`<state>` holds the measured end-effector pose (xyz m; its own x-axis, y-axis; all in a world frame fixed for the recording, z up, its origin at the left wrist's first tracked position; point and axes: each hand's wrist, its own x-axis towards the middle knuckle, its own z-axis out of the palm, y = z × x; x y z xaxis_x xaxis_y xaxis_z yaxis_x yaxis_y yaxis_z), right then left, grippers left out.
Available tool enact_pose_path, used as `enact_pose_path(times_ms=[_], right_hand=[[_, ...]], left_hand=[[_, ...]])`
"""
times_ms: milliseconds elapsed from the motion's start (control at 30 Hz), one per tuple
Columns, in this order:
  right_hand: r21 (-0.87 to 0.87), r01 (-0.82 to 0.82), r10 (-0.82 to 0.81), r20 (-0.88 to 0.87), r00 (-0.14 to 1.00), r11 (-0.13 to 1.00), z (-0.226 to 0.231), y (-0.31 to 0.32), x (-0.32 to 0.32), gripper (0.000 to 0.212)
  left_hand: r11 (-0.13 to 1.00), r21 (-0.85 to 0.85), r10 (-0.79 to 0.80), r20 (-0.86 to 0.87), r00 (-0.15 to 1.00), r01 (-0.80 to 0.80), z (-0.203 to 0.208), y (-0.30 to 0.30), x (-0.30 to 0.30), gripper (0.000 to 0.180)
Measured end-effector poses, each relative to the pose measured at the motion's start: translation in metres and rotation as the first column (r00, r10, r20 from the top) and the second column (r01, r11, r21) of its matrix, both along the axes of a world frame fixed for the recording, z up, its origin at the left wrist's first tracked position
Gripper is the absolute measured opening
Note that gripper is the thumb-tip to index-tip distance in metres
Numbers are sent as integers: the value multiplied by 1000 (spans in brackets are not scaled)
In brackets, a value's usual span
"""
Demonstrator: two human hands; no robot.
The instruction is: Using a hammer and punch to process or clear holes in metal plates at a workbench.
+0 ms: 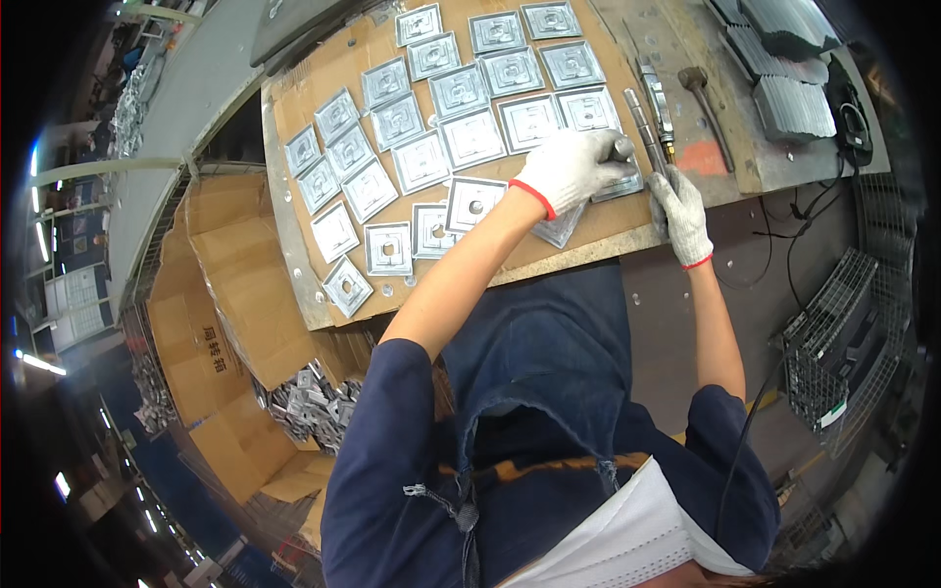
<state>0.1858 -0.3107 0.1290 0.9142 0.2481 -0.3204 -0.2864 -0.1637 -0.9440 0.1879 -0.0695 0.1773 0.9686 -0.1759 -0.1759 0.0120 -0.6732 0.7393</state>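
Note:
My left hand (578,169), in a white glove with a red cuff, is over the near right of the bench with its fingers curled. What they hold, if anything, is hidden; a square grey metal plate (621,185) shows just beneath them. At the bench's front edge, my gloved right hand (680,212) is closed round the near end of a slim metal rod (641,120). Beside that rod lies a pen-shaped tool with a brass tip (657,103). Rows of square metal plates (459,90) cover the cardboard (319,73), several with a round central hole (477,207).
A hammer (706,113) lies right of the tools. Stacked metal plates (792,103) and a black device (849,113) with cables stand farther right. Left below the bench, an open cardboard box (211,323) is beside a heap of metal parts (319,407). A wire basket (833,343) is at lower right.

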Motion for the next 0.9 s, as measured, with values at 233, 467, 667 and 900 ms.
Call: enact_pose_path(times_ms=[233,467,667,900], right_hand=[[-98,-93,88,-57,995,991,8,-1,-2,26],[-20,-32,29,-106,994,999,4,-3,-2,27],[-36,-12,9,-79,997,999,5,-2,-1,28],[-174,-9,23,78,997,985,73,-4,-8,30]], left_hand=[[977,78,-206,85,975,200,5,9,8,48],[983,152,-131,179,975,104,-4,2,-1,49],[964,139,-242,111,964,226,-6,3,7,39],[987,-21,-158,112,981,161,-19,4,0,33]])
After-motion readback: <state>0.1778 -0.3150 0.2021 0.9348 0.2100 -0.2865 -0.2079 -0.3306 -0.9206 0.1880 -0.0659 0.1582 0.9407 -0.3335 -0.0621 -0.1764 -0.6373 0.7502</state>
